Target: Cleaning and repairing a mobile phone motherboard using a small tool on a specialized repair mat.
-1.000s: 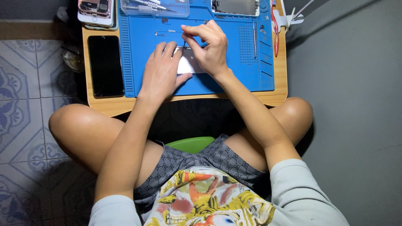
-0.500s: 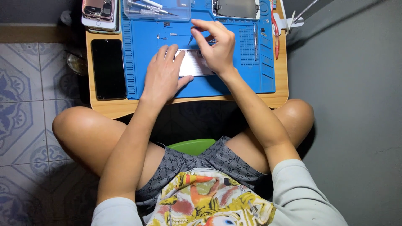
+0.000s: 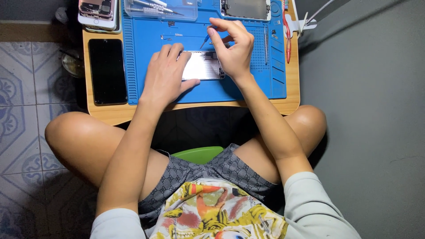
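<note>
Blue silicone covers most of the small wooden desk (image 3: pixel 195 108) as a repair mat (image 3: pixel 248 90), and on it, near the middle, lies an opened phone body (image 3: pixel 201 65), its silvery inner plate facing up. The left hand (image 3: pixel 166 75) lies flat over the phone's left end, fingers spread and pressing down, thumb along the lower edge. The right hand (image 3: pixel 232 51) hovers over the phone's right end, thumb and fingertips pinched around a slim blue-handled screwdriver (image 3: pixel 206 40), whose tip points down towards the upper right part of the phone; whether the tip is actually seated in a screw is too small to tell.

For this step to go well, the flat hand should hold the body steady against the mat so it cannot swivel, while the driver stands as upright as the grip allows and turns with light fingertip pressure only. A tilted tip would likely slip and mar the screw head or scratch the plate.

Around the work: a dark phone screen (image 3: pixel 107 71) lies on the bare wood left of the mat, another opened phone (image 3: pixel 97 11) sits at the far left corner, a clear plastic tool tray (image 3: pixel 161 9) and a further phone part (image 3: pixel 245 8) rest along the far edge, and red-handled tweezers (image 3: pixel 287 33) lie at the right.
</note>
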